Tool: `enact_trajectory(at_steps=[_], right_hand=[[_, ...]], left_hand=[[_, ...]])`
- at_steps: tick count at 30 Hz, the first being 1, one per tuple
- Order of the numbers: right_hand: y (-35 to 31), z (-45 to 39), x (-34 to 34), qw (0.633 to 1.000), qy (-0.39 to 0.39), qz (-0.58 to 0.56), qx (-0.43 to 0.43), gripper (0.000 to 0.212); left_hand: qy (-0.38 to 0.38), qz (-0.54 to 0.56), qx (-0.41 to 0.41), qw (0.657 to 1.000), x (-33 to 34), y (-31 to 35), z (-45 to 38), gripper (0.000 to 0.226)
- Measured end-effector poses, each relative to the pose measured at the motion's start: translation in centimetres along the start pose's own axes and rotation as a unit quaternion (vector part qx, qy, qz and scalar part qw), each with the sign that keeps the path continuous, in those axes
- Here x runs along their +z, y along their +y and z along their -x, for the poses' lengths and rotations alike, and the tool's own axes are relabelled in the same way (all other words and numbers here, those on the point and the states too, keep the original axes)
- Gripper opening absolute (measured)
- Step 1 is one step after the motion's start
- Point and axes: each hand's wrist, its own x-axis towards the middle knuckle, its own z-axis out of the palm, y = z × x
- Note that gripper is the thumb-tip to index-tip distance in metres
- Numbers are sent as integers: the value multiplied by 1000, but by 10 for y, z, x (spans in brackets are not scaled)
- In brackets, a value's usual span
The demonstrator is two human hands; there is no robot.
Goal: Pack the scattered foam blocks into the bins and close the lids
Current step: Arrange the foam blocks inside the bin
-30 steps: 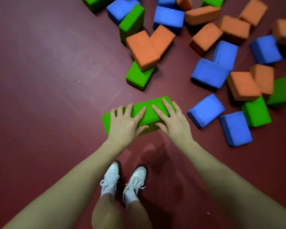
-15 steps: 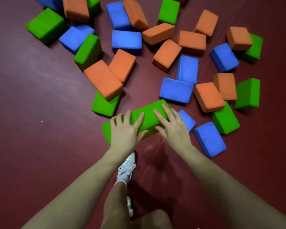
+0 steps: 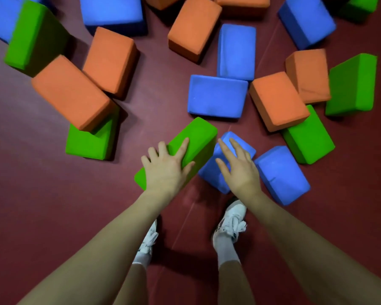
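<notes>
Down at 6 o'clock two white sneakers [image 3: 229,221] are standing on the dark red floor [image 3: 42,194]. Just past them the left hand [image 3: 165,170] is gripping the near end of a green block [image 3: 194,137], while the right hand [image 3: 240,170] is lying flat, fingers relaxed, on a blue block [image 3: 209,170] touching it at 3 o'clock. Further out from 9 to 3 o'clock, orange, blue and green blocks are sitting scattered around.
</notes>
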Motion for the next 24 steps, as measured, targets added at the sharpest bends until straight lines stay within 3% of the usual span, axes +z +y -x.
enact_trajectory(at_steps=[4, 10, 13, 17, 24], right_hand=[[80, -6, 54, 999, -30, 16, 41, 52], [163, -15, 132, 979, -98, 39, 172, 66], [174, -17, 164, 963, -132, 21, 233, 82], [172, -24, 191, 945, -116, -19, 306, 99], [155, -37, 189, 946, -59, -106, 302, 100]], left_hand=[[71, -28, 13, 997, 83, 36, -39, 62], [77, -6, -19, 997, 167, 74, -88, 62], [90, -18, -9, 996, 195, 80, -92, 60], [94, -36, -8, 995, 217, 85, -86, 59], [92, 4, 4, 996, 220, 80, -88, 58]])
